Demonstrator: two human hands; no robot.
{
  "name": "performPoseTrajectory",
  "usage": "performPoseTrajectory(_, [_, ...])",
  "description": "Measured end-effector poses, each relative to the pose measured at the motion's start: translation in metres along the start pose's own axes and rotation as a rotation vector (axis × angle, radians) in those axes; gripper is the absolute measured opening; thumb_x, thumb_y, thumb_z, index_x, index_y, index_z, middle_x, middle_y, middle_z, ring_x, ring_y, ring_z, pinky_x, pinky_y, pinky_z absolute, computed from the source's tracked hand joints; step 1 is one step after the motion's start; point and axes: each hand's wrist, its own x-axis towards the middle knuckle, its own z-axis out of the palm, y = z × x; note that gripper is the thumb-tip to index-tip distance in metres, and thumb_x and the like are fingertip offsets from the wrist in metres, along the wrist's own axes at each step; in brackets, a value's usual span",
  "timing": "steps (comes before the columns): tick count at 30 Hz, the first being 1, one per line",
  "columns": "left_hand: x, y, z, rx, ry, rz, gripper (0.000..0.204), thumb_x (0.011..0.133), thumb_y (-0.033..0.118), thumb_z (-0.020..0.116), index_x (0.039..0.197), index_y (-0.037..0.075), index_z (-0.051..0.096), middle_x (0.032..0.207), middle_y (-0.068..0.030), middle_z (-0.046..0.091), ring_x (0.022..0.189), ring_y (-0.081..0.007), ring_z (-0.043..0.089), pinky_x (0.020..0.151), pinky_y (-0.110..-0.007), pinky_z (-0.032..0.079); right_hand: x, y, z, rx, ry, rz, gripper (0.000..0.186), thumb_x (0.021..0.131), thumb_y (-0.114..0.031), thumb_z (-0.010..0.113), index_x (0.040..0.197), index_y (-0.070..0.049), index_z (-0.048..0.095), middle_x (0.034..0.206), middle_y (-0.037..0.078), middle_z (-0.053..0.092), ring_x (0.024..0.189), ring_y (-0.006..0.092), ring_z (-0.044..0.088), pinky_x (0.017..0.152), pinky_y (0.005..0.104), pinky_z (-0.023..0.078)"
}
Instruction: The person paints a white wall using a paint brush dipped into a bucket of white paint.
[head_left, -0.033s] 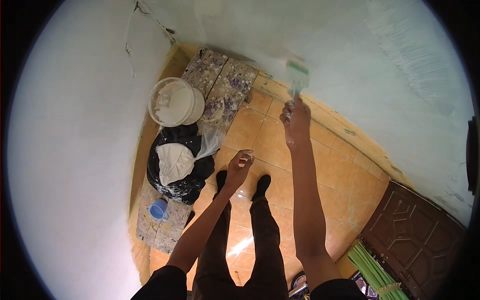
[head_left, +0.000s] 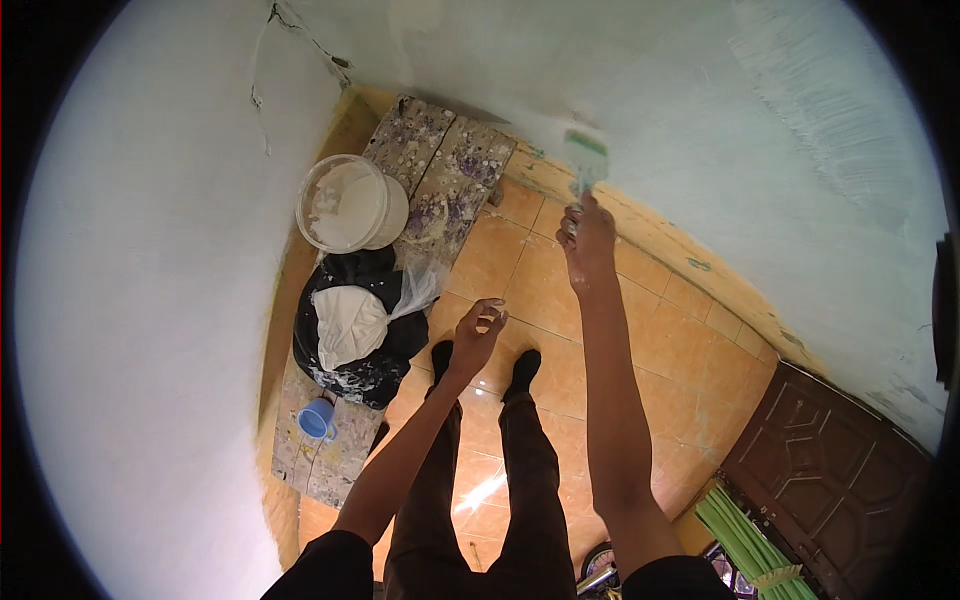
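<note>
My right hand (head_left: pixel 588 238) is closed round the handle of a putty knife (head_left: pixel 586 158), its wide pale head marked by a green band. The head is slightly blurred and lies at the pale wall (head_left: pixel 690 130), low down above the yellow band; whether it touches cannot be told. My left hand (head_left: pixel 478 335) hangs over the floor with nothing in it, fingers loosely curled and apart, whitish smears on the tips. Left of it, a tied plastic bag of white material (head_left: pixel 350 325) rests on a black, white-stained cloth or bag (head_left: pixel 370 385).
A paint-spattered wooden bench (head_left: pixel 440 210) runs along the left wall (head_left: pixel 160 300). On it stand a clear tub (head_left: pixel 345 205) with white residue and a blue cup (head_left: pixel 317 419). Orange tiles (head_left: pixel 660 400) cover the floor. A brown door (head_left: pixel 830 440) and green curtain (head_left: pixel 745 540) are at lower right.
My right hand and the putty knife have shifted slightly left, with the head a little lower in the picture. My left hand has barely moved.
</note>
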Motion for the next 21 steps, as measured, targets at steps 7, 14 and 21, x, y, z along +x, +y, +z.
performPoseTrajectory(7, [0.009,0.016,0.026,-0.011,-0.096,-0.047,0.02,0.091,0.012,0.061,0.11,0.006,0.059,0.103,-0.0056,0.064,0.088,-0.0142,0.06,0.077,-0.03,0.049,0.117,-0.019,-0.041,-0.605,-0.146,-0.167,0.017,0.098,-0.02,0.046,0.089,-0.005,0.046,0.071,0.002,0.043,0.053,0.0102,0.036,0.044,0.0244,0.028])
performPoseTrajectory(14, [0.004,0.014,0.002,0.006,-0.04,0.019,0.022,0.091,0.014,0.061,0.111,0.006,0.059,0.101,-0.005,0.064,0.087,-0.0125,0.059,0.073,-0.028,0.049,-0.016,-0.026,0.016,-0.032,-0.05,-0.051,0.019,0.097,-0.019,0.048,0.087,-0.004,0.046,0.066,-0.002,0.038,0.05,0.0074,0.033,0.045,0.0233,0.029])
performPoseTrajectory(21, [-0.001,0.056,0.02,-0.066,-0.084,-0.086,0.023,0.091,0.016,0.062,0.111,0.005,0.06,0.087,-0.0042,0.062,0.079,-0.0123,0.058,0.074,-0.027,0.047,0.057,-0.057,-0.006,-0.117,-0.019,0.011,0.012,0.096,-0.014,0.044,0.087,-0.006,0.046,0.066,-0.002,0.039,0.05,0.0066,0.031,0.044,0.0235,0.027])
